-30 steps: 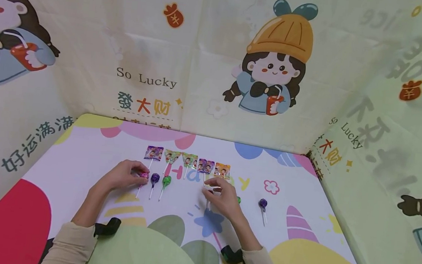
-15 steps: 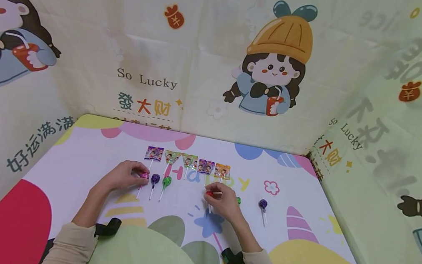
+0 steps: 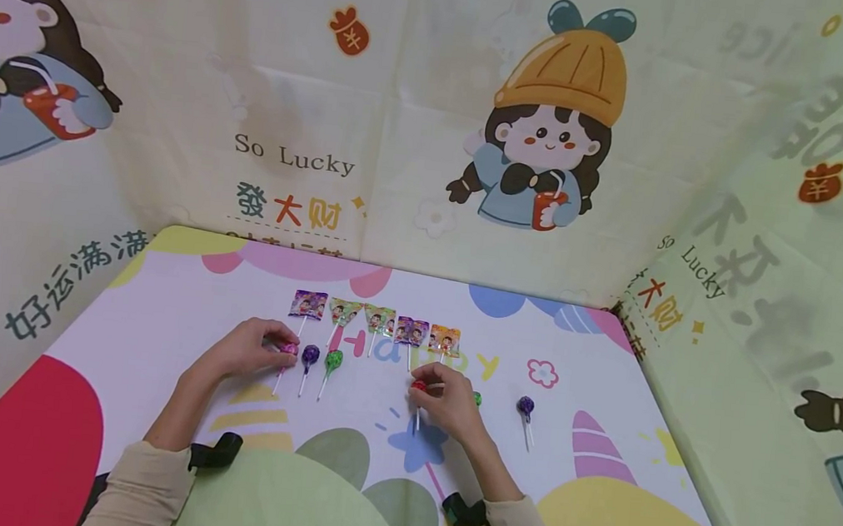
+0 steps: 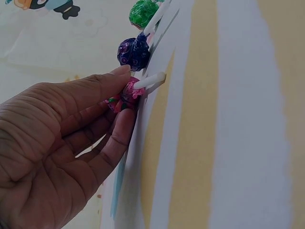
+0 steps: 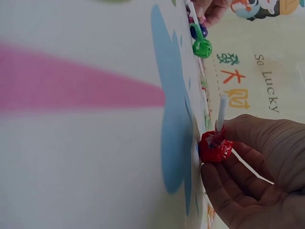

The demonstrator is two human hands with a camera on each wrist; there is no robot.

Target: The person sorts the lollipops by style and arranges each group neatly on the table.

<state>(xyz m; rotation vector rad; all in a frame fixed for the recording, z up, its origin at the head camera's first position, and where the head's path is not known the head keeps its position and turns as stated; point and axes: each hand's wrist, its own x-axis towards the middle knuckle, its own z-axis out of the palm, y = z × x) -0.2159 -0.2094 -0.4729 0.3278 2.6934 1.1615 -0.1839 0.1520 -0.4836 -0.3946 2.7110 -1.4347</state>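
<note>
My left hand (image 3: 252, 348) pinches the pink lollipop (image 3: 289, 351) between thumb and fingers; in the left wrist view its white stick points away from the hand (image 4: 71, 124). Beside it lie a purple lollipop (image 3: 310, 355) and a green lollipop (image 3: 333, 360). My right hand (image 3: 452, 399) holds a red lollipop (image 3: 419, 386) by its wrapped head, the stick pointing toward me; the right wrist view shows thumb and fingers around the red head (image 5: 215, 147). Partly behind the right hand is another green lollipop (image 3: 477, 399).
Several flat-wrapped lollipops form a row farther back, from a purple one (image 3: 308, 305) to an orange one (image 3: 445, 340). A purple lollipop (image 3: 525, 406) lies to the right of my right hand. Printed cloth walls (image 3: 403, 128) stand behind and beside the table.
My right hand has shifted slightly right and toward me, and the red lollipop head has come into view in its fingers. The left hand has stayed on the pink lollipop.
</note>
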